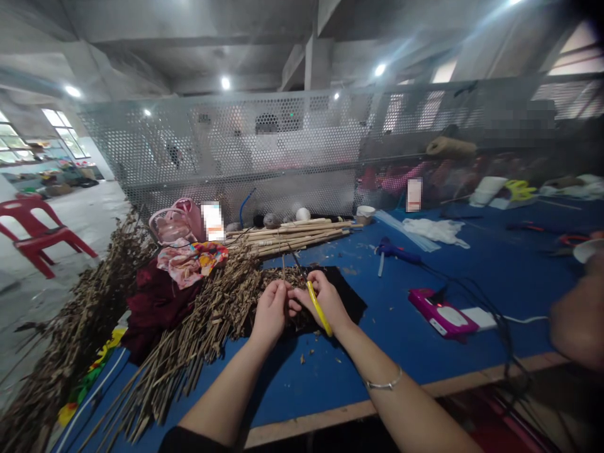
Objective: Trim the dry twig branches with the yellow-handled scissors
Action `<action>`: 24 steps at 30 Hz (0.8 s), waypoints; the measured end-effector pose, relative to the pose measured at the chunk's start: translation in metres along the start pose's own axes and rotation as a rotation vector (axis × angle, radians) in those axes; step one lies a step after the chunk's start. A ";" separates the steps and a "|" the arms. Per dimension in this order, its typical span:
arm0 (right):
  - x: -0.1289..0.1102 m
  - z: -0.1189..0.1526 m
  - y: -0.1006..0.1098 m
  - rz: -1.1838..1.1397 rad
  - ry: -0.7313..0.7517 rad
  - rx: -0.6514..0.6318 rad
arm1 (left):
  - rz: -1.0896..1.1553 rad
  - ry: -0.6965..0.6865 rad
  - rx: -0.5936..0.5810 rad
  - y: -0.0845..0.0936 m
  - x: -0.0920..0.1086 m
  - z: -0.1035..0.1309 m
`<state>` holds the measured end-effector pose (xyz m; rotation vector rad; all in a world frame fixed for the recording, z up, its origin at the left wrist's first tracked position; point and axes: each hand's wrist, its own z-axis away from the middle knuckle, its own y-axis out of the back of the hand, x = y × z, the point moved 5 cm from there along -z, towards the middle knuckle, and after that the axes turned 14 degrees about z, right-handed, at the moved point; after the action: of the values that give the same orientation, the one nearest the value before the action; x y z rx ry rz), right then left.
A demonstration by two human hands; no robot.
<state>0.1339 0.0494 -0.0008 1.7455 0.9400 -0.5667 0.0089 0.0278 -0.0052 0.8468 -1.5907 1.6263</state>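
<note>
My right hand (328,301) is closed on a pair of scissors with yellow handles (319,309); their dark blades point up and away from me. Beside it, almost touching, my left hand (272,308) pinches a thin dried stem (284,267) that stands up from the fingertips. Under both hands lies a black cloth or sheet (352,302), strewn with dry brown bits. A large heap of dried plant stalks (207,321) with crumpled leaves spreads to the left of my left hand.
Pale sticks (302,236) lie behind my hands before a perforated metal screen (236,145). A blue glue gun (396,250), a magenta power device (443,313) and cables (500,333) are on the right. Another person's blurred hand (578,321) shows at the right edge.
</note>
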 end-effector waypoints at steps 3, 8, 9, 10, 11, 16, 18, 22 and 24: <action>0.001 0.001 -0.005 0.001 -0.005 -0.064 | -0.023 -0.017 0.006 -0.001 -0.001 0.000; 0.004 0.000 -0.008 -0.106 0.012 -0.179 | 0.005 -0.042 -0.002 0.001 -0.005 -0.001; 0.004 0.000 -0.009 -0.122 0.015 -0.184 | 0.011 -0.046 -0.004 0.001 -0.005 -0.002; 0.004 -0.001 -0.009 -0.131 0.016 -0.173 | 0.018 -0.050 -0.006 0.002 -0.004 -0.002; 0.005 -0.001 -0.008 -0.132 0.018 -0.147 | 0.026 -0.053 -0.007 0.002 -0.003 -0.002; 0.021 -0.013 0.012 -0.072 0.029 0.164 | 0.025 -0.060 0.004 0.004 0.002 -0.002; 0.036 -0.019 0.023 -0.043 -0.063 0.281 | 0.015 -0.067 0.007 0.004 0.003 -0.003; 0.064 -0.027 0.025 -0.081 -0.364 0.201 | 0.018 -0.081 0.001 0.006 0.004 -0.004; 0.068 -0.027 0.022 -0.098 -0.411 0.174 | 0.025 -0.101 -0.011 0.006 0.005 -0.006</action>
<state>0.1902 0.0929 -0.0295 1.6513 0.7024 -1.0520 0.0009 0.0335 -0.0046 0.9198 -1.6842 1.6136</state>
